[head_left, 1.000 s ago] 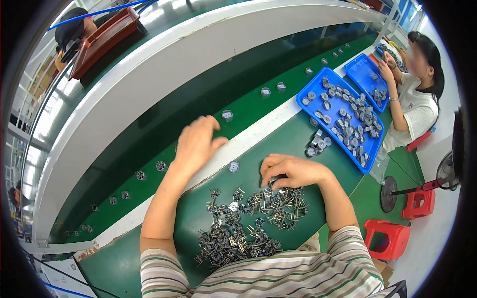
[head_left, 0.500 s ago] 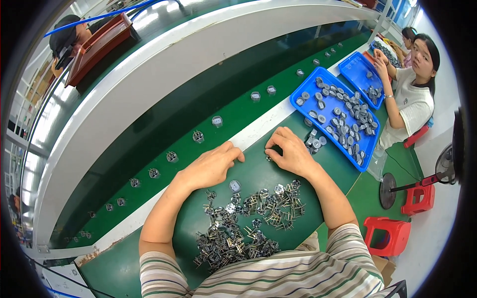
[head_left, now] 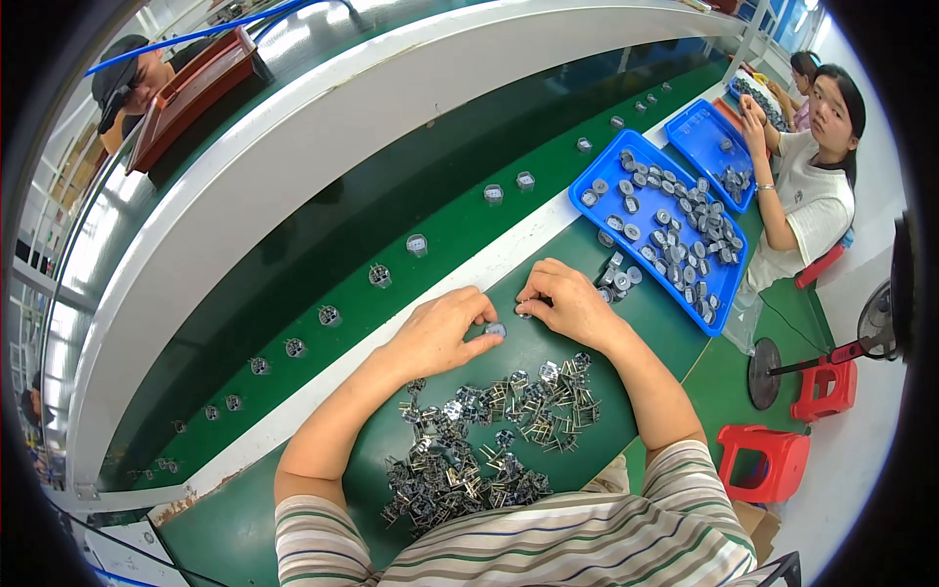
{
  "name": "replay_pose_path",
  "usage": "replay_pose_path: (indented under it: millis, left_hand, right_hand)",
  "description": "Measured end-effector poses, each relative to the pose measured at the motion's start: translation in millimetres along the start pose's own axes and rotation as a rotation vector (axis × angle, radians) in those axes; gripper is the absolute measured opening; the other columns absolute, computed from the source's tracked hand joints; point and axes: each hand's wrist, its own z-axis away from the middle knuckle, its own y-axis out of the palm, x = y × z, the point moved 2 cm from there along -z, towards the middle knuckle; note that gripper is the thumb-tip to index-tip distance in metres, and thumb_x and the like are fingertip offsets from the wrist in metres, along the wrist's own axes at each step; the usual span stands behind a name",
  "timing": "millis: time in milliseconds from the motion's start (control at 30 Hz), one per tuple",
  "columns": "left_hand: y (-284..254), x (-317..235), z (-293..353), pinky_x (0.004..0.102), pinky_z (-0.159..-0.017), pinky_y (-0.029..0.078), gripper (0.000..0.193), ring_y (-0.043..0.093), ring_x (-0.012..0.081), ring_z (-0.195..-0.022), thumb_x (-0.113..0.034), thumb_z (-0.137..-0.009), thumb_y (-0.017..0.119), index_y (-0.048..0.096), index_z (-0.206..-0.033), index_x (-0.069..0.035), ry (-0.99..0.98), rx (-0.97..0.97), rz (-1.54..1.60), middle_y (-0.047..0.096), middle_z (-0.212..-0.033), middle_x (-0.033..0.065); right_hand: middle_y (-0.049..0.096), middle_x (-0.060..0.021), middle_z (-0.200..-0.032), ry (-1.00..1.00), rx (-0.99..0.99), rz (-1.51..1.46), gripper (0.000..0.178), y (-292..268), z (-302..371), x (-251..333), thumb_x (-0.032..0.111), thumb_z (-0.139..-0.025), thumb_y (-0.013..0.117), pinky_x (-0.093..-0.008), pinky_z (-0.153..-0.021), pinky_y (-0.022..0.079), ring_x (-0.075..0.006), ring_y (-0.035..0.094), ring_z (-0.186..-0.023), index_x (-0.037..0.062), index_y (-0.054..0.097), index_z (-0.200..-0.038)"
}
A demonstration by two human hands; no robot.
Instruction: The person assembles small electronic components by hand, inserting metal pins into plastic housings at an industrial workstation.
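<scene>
My left hand holds a small grey round plastic housing between thumb and fingertips, just above the green bench. Close by on its right, my right hand is pinched on a small circuit board with metal pins, mostly covered by the fingers. The two parts are apart, with a narrow gap between them. Between my forearms and my striped shirt lies a loose pile of small circuit boards with metal pins, tangled together.
Beyond a white rail, a green conveyor belt carries a spaced row of housings. A blue tray full of grey housings stands at right, several more beside it. A co-worker sits past it; red stools stand on the floor.
My left hand has picked the grey housing off the bench and moved right with it, toward my right hand. My right hand has shifted slightly left. The belt's housings have slid toward the lower left.
</scene>
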Motion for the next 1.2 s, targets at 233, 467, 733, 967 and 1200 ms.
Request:
replay_pose_path:
  millis: [233,467,733,967,1200]
  left_hand:
    - [11,4,-2,0.0440,-0.086,0.056,0.040,0.068,0.0297,-0.101,-0.029,-0.087,0.086,0.066,-0.114,-0.007,-0.001,-0.167,-0.008,0.064,-0.109,0.0099]
    - [17,6,-6,0.0438,-0.083,0.055,0.035,0.068,0.0306,-0.100,-0.026,-0.084,0.087,0.069,-0.108,-0.007,-0.063,-0.169,-0.023,0.063,-0.108,0.0085]
    - [16,7,-5,0.0428,-0.084,0.055,0.034,0.068,0.0305,-0.100,-0.025,-0.084,0.087,0.070,-0.106,-0.005,-0.075,-0.203,-0.003,0.064,-0.106,0.0091]
    - [16,8,-5,0.0417,-0.082,0.056,0.034,0.069,0.0297,-0.097,-0.024,-0.082,0.088,0.072,-0.104,-0.005,-0.074,-0.192,0.033,0.065,-0.104,0.0081]
    - [16,9,-6,0.0412,-0.082,0.056,0.033,0.069,0.0291,-0.096,-0.024,-0.081,0.089,0.072,-0.103,-0.005,-0.060,-0.177,0.044,0.065,-0.104,0.0080]
  right_hand:
    - [0.067,-0.0087,-0.085,0.056,-0.059,0.001,0.014,1,1,-2,0.010,-0.086,0.084,-0.0396,-0.069,0.052,-0.0262,0.065,-0.087,0.0020,0.072,-0.088]
    - [0.070,-0.0020,-0.088,-0.023,-0.080,-0.198,0.015,17,-3,7,0.008,-0.084,0.086,-0.0359,-0.076,0.050,-0.0220,0.064,-0.087,0.0058,0.071,-0.086]
    - [0.066,-0.0002,-0.087,-0.126,-0.106,0.006,0.017,16,-3,17,0.008,-0.080,0.087,-0.0378,-0.076,0.041,-0.0207,0.062,-0.088,0.0091,0.070,-0.085]
    - [0.067,-0.0004,-0.088,-0.222,-0.144,0.020,0.017,18,-3,18,0.007,-0.079,0.086,-0.0383,-0.075,0.040,-0.0215,0.062,-0.087,0.0087,0.070,-0.085]
    - [0.067,-0.0017,-0.088,-0.110,-0.088,-0.118,0.015,24,-2,10,0.006,-0.081,0.084,-0.0391,-0.078,0.045,-0.0233,0.063,-0.085,0.0071,0.070,-0.086]
